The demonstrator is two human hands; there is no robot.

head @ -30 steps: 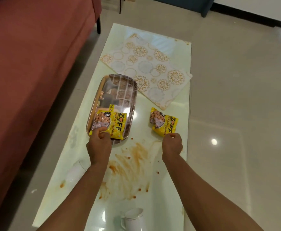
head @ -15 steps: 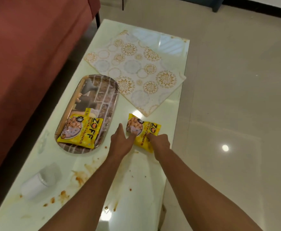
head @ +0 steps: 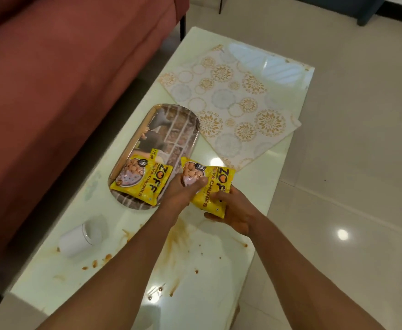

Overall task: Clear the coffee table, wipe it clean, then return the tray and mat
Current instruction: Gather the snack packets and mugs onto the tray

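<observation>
A yellow snack packet [head: 215,184] is held above the glass coffee table [head: 278,160], just right of the tray. My left hand [head: 183,191] grips its near left edge with the thumb across its face. My right hand [head: 233,210] holds its lower right end from underneath. A second yellow packet [head: 142,181] lies on the near end of the oval printed tray [head: 171,129]. The patterned mat [head: 231,103] lies at an angle on the table's far half, one corner hanging over the right edge.
A white cup [head: 80,239] lies on its side near the table's left edge. Brown stains and spots [head: 176,239] cover the near part of the glass. A red sofa [head: 52,91] runs along the left. Tiled floor [head: 350,186] spreads to the right.
My left hand let go of the packet on the tray and moved right to the second packet. Both hands have closed on that packet and lifted it off the glass.
</observation>
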